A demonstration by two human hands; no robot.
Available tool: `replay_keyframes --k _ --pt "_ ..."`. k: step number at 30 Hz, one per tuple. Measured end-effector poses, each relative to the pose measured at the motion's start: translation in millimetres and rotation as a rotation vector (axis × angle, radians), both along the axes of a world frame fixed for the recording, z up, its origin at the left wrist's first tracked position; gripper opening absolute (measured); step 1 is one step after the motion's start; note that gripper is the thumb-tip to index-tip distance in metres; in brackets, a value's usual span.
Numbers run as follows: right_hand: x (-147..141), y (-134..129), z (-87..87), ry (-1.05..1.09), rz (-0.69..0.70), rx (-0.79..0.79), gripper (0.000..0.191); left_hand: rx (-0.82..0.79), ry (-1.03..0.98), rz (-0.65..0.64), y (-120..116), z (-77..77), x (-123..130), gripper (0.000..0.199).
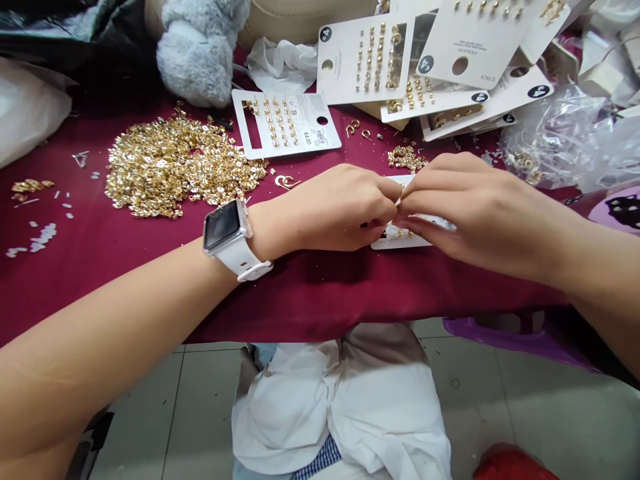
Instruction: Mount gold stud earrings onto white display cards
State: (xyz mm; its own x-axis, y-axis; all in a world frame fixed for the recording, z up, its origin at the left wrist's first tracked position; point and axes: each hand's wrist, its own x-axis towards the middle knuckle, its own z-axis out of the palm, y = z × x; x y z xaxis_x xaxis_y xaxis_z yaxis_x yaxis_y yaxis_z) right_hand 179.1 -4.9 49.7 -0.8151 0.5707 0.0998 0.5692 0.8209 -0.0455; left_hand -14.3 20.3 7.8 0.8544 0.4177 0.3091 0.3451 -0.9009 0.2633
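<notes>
My left hand (335,208) and my right hand (465,200) meet fingertip to fingertip over a white earring card (400,244) lying on the dark red cloth. Both have their fingers closed in a pinch; whatever is between them is hidden. Gold studs show on the part of the card below the fingers. Just behind lies another earring card (320,141) with rows of gold earring backs and a price label. A small heap of gold earring backs (406,158) sits beyond my fingers, and a few gold hoop earrings (286,181) lie beside my left hand.
A large pile of gold earring backs (170,163) spreads on the left. Several filled earring cards (365,60) overlap at the back right, near clear plastic bags (565,133). A grey plush thing (195,53) stands at the back. Small white plastic bits (43,239) lie far left.
</notes>
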Motion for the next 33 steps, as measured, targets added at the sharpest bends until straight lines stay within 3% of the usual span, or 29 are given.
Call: replay_keyframes --k 5,11,17,19,26,33 --pt "0.2 -0.1 -1.3 -0.022 0.072 0.071 0.031 0.024 0.01 0.002 -0.2 -0.5 0.5 0.022" --pt "-5.3 -6.1 1.7 0.022 -0.162 -0.069 0.018 0.046 -0.021 -0.024 -0.3 -1.1 -1.2 0.019" --pt "-1.5 -3.3 -4.0 0.07 0.116 0.1 0.024 0.055 -0.004 -0.031 -1.1 0.7 -1.0 0.02" --pt "-1.0 -2.3 -3.8 0.076 0.152 0.126 0.024 0.046 0.001 -0.026 -1.2 1.4 -1.0 0.02" --pt "-2.2 -5.8 -0.4 0.106 -0.12 -0.11 0.017 0.009 -0.011 -0.027 -0.3 -0.2 -0.8 0.018" --pt "2.5 -1.1 -6.3 0.078 0.122 0.115 0.025 0.051 -0.021 -0.02 1.4 -2.5 -1.0 0.018"
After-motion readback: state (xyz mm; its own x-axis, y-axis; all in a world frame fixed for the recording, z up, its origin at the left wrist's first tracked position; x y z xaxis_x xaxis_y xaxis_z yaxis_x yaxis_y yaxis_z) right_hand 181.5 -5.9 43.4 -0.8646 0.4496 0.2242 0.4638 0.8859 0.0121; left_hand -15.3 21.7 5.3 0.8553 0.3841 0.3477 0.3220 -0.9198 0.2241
